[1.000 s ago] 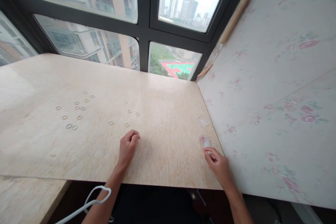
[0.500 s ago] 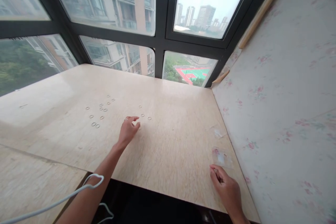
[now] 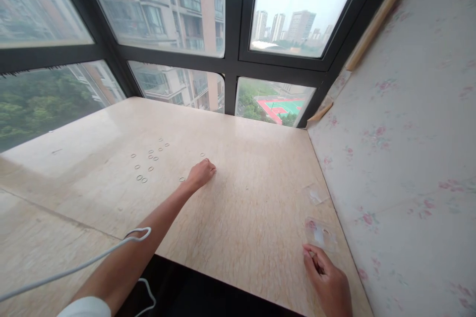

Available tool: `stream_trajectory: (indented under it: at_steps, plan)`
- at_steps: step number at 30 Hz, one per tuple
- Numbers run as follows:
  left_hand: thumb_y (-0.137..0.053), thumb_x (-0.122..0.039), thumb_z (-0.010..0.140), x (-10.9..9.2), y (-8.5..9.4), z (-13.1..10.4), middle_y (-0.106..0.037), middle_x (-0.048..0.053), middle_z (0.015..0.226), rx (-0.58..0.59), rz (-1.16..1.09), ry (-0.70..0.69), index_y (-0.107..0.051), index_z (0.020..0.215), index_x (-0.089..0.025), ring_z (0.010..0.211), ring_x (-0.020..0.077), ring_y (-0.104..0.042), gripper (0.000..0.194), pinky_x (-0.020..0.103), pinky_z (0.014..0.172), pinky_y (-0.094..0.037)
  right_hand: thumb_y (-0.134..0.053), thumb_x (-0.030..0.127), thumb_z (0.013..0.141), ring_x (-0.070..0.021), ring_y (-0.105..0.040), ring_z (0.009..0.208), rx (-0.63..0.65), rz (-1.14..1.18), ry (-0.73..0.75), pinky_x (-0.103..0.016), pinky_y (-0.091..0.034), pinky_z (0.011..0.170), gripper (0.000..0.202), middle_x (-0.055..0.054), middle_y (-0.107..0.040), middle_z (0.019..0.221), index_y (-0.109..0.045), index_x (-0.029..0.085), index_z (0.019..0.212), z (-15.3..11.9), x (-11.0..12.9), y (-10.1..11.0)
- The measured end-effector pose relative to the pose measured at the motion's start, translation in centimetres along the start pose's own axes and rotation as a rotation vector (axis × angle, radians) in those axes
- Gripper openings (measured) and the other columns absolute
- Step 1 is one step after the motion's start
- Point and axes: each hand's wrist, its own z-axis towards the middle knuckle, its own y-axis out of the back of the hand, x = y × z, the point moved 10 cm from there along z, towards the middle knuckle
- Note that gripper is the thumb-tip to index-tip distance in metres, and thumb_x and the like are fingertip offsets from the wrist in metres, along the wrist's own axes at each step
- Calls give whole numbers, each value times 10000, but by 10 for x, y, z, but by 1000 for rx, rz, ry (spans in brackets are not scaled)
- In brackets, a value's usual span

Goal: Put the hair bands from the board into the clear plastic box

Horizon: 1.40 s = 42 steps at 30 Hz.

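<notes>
My left hand [image 3: 202, 173] is low over the pale marbled tabletop, thumb and fingers closed together at a small thin ring whose edge barely shows by the fingertips. One thin ring [image 3: 202, 154] lies just beyond the knuckles, and another ring [image 3: 182, 179] sits left of the wrist. Farther left is a loose group of several thin rings, among them a ring [image 3: 139, 178] at the near side. My right hand [image 3: 329, 280] rests near the right edge with its fingers curled in a pinch; whatever is between them is hidden. Just beyond it lies a clear plastic packet [image 3: 320, 234].
A second clear packet [image 3: 315, 193] lies farther back along the flowered wall [image 3: 401, 158]. A white cable [image 3: 85, 263] loops across my left forearm. Dark-framed windows [image 3: 230, 59] border the back of the tabletop [image 3: 253, 237]. A small thin item [image 3: 56, 151] is at far left.
My left hand has moved right, and its thumb and fingers, apart before, are now closed by a ring. The right hand stays pinched near the packet. The view has shifted slightly.
</notes>
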Motion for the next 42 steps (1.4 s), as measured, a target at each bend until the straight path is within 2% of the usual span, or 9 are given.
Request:
stream_trajectory:
  at_steps: [3, 10, 17, 21, 25, 30, 33, 37, 42]
  plan:
    - [-430, -235, 897, -11, 2, 2, -630, 93, 993, 29, 177, -61, -706, 855, -175, 828, 192, -619, 285, 263, 672, -421, -433, 574, 859, -159, -676, 521, -1, 4, 3, -196, -459, 450, 458, -23, -719, 653, -708, 209, 839, -1, -1, 0]
    - [-416, -237, 907, -19, 4, 1, -627, 155, 965, 82, 309, -116, -677, 819, -108, 794, 216, -624, 304, 295, 656, -433, -435, 589, 850, -153, -669, 503, 8, 24, -13, -189, -465, 445, 463, -15, -712, 630, -708, 215, 835, 0, -3, -2]
    - [-379, -89, 864, -31, -1, -2, -628, 186, 953, 99, 352, -158, -669, 802, -77, 822, 226, -623, 296, 313, 667, -443, -449, 566, 852, -152, -676, 519, -1, 39, -4, -182, -465, 453, 436, -14, -714, 640, -708, 216, 839, 1, -2, 0]
    - [-395, -138, 869, -34, 3, -5, -631, 169, 974, 60, 333, -156, -659, 829, -92, 789, 209, -623, 271, 303, 657, -444, -455, 558, 854, -149, -663, 496, -5, 66, -1, -180, -463, 450, 439, -20, -700, 608, -710, 202, 827, 1, -1, 0]
    - [-452, -220, 854, -39, 20, -12, -647, 99, 935, -55, 119, -132, -652, 823, -144, 772, 182, -614, 217, 279, 666, -442, -466, 547, 855, -154, -663, 505, -1, 81, 3, -183, -465, 449, 429, -29, -704, 623, -708, 195, 832, 0, -1, -1]
    - [-530, -239, 805, -66, 36, -22, -654, 52, 846, -151, -230, -180, -642, 761, -163, 699, 146, -586, 143, 262, 648, -441, -476, 510, 866, -158, -678, 559, 2, 117, 0, -187, -489, 507, 394, -42, -724, 696, -703, 189, 854, 0, -2, -1]
    - [-552, -223, 784, -88, 40, -27, -657, 39, 816, -165, -360, -217, -641, 724, -159, 635, 117, -563, 125, 251, 633, -441, -475, 502, 870, -153, -670, 560, 5, 133, -12, -188, -486, 517, 387, -40, -720, 698, -700, 187, 856, 0, -1, -1]
    - [-556, -211, 768, -119, 40, -33, -661, 33, 779, -146, -506, -283, -655, 711, -154, 622, 103, -553, 128, 226, 605, -435, -466, 500, 876, -131, -595, 461, 15, 147, -34, -189, -453, 471, 396, -8, -648, 563, -697, 180, 849, 0, 2, 0]
    - [-582, -254, 749, -147, 30, -37, -649, 28, 697, -59, -696, -231, -681, 755, -143, 564, 89, -523, 148, 188, 504, -392, -454, 464, 891, -135, -591, 487, 34, 174, -48, -200, -453, 498, 374, -17, -647, 587, -692, 177, 857, 1, 6, 0]
